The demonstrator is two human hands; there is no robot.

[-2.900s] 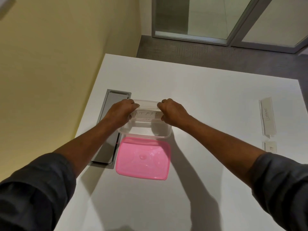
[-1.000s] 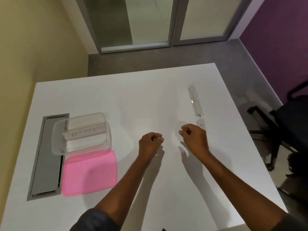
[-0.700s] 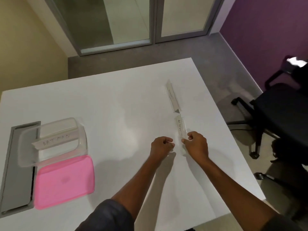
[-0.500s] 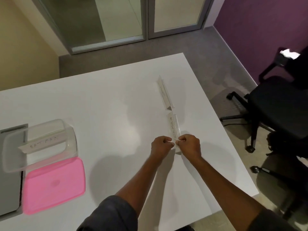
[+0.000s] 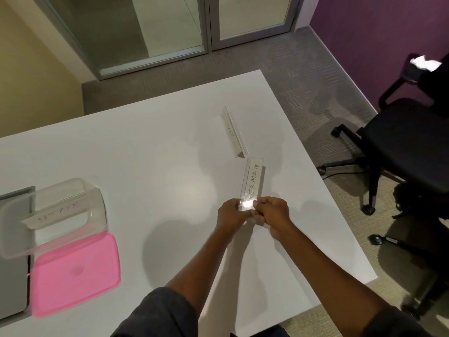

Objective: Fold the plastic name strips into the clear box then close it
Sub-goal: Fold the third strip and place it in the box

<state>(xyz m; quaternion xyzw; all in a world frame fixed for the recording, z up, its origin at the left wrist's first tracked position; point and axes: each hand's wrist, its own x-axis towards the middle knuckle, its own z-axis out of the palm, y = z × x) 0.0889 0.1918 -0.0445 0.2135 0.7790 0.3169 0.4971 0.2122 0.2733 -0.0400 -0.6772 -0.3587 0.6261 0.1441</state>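
My left hand (image 5: 230, 215) and my right hand (image 5: 273, 214) both pinch the near end of a clear plastic name strip (image 5: 252, 181) with handwritten letters; its far end points away across the white table (image 5: 158, 147). A second name strip (image 5: 233, 131) stands as a tent just beyond it. At the left sits the clear box (image 5: 97, 205), open, with one lettered strip (image 5: 56, 214) lying across its inside. The pink lid (image 5: 75, 273) lies flat in front of the box.
A grey cable hatch (image 5: 12, 283) is set in the table at the far left, partly under the box. A black office chair (image 5: 403, 147) stands off the table's right edge. Glass doors are at the back.
Both hands left the box, where one strip now lies, moved right across the table and took hold of the near name strip, lifting its near end. The view turned right.
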